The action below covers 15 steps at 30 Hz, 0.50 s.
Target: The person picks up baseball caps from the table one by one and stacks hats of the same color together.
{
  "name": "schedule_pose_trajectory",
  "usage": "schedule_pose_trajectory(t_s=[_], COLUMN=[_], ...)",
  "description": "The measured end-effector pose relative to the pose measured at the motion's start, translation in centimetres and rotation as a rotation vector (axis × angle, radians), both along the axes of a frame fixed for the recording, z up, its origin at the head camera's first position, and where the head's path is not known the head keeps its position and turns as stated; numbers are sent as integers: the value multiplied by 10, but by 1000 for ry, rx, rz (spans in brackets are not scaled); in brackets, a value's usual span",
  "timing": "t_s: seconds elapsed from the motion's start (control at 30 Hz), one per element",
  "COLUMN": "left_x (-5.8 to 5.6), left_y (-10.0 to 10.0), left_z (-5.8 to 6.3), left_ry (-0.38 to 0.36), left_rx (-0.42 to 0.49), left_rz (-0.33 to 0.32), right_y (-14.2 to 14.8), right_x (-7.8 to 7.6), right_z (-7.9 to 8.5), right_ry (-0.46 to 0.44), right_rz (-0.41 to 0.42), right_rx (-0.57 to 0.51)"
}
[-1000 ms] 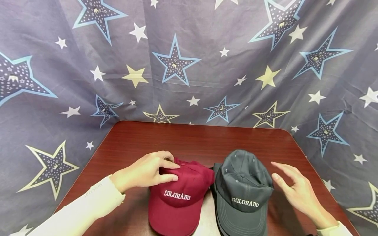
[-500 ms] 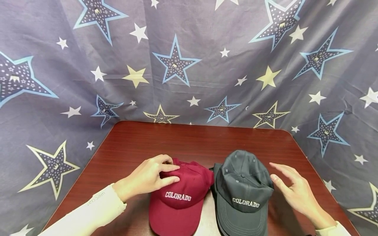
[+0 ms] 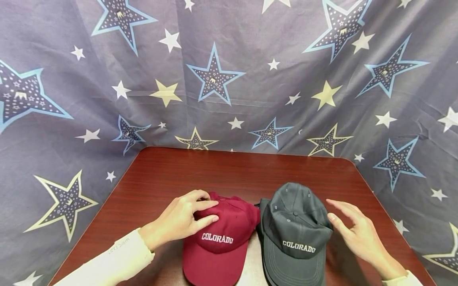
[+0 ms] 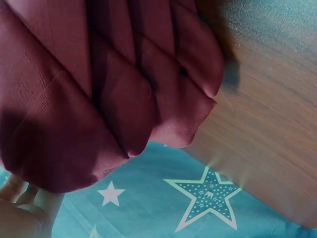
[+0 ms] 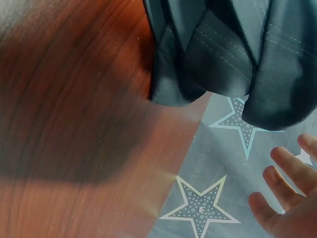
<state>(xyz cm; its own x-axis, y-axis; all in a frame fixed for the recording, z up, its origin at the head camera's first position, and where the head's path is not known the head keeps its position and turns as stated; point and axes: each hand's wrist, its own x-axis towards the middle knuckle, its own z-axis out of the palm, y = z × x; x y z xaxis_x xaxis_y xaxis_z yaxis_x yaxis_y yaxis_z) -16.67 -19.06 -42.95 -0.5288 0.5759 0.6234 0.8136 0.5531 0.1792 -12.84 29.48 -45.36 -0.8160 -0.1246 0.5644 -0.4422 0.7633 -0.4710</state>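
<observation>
A dark red baseball cap [image 3: 218, 260] with COLORADO in white letters lies brim forward on the table. In the left wrist view it shows as several red caps [image 4: 119, 94] nested in a stack. My left hand [image 3: 182, 216] rests on the left side of its crown, thumb and fingers relaxed and apart. To its right lies a dark grey COLORADO cap [image 3: 295, 226], also over several nested grey caps [image 5: 223, 59]. My right hand [image 3: 359, 230] is beside the grey crown, fingers straight and thumb spread, fingertips close to the fabric.
The reddish-brown wooden table [image 3: 243, 171] stretches behind the caps. A grey fabric backdrop [image 3: 250, 24] printed with stars hangs round its back and sides. The two cap stacks lie side by side, nearly touching at their crowns.
My left hand has slid slightly down along the red crown. The right hand has moved a little closer to the grey cap. Both cap stacks stay in place.
</observation>
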Motion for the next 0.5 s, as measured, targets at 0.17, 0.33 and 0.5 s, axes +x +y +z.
schedule_pose_trajectory(t_s=[0.17,0.33,0.5], left_x=[1,1,-1], left_y=[-2,-5,-12], left_z=[0,1,7], left_ry=[11,-11,-75], left_rx=[6,37,69], left_rz=[-14,-13,24], right_y=[0,0,2], right_x=[-1,-2,-4], right_z=[0,2,3], right_ry=[9,20,20], right_rz=[2,1,-3], right_rx=[0,4,4])
